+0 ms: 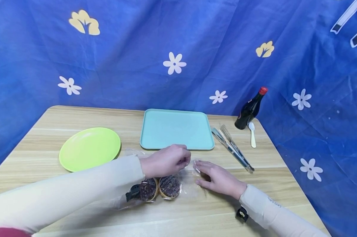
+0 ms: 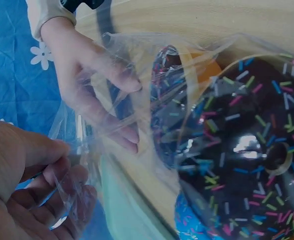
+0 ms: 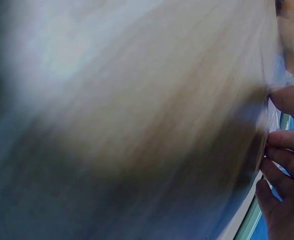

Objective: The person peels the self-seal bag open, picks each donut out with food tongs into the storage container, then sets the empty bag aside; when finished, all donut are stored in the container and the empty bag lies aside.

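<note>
A clear plastic bag (image 1: 191, 186) lies at the front middle of the table, with chocolate-topped doughnuts (image 1: 169, 187) inside. Colored sprinkles cover the large doughnut (image 2: 211, 145) in the left wrist view, and part of a blue-topped one (image 2: 189, 217) shows below it. My left hand (image 1: 166, 161) pinches the bag's edge between thumb and forefinger, above the doughnuts. To its right, my right hand (image 1: 219, 180) touches the film near the bag's end, its fingers extended and apart from the thumb. Film overlaps the right hand's fingers (image 2: 104, 120); whether they are inside the bag I cannot tell.
Behind the hands is a light-blue tray (image 1: 177, 128). A lime-green plate (image 1: 89, 148) stands at the left. Tongs (image 1: 233, 148), a white spoon (image 1: 252, 135) and a dark bottle with a red cap (image 1: 249, 110) are at the right. Blue cloth (image 1: 131, 59) hangs behind the table.
</note>
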Motion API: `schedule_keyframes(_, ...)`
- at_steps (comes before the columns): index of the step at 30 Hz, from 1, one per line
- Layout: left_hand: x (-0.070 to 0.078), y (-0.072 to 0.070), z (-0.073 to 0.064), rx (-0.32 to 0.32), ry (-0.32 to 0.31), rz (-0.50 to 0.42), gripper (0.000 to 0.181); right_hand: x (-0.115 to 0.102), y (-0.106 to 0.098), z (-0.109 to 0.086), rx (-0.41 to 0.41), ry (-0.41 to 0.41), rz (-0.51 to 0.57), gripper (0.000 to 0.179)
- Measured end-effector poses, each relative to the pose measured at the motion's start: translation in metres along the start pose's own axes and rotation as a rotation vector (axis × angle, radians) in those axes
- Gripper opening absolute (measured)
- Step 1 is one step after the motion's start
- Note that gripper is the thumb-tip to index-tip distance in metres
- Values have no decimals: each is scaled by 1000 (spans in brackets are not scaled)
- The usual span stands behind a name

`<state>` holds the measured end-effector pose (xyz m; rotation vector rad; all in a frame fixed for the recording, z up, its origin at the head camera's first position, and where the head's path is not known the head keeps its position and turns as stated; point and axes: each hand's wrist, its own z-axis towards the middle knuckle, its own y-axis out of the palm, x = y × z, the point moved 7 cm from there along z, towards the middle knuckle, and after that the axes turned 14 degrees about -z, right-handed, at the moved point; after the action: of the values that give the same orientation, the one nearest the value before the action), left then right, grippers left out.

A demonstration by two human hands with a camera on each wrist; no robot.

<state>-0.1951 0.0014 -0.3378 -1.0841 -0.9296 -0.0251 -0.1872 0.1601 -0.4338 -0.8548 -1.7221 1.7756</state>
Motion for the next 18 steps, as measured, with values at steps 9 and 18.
schedule_keyframes(9, -8, 7, 0, -8, 2, 23, 16, 1, -5, -3, -4, 10, 9, 56)
schedule_keyframes(18, -14, 11, -1, -19, -12, 28, 13, 9, -11, -10, 42, 19, 134, 47)
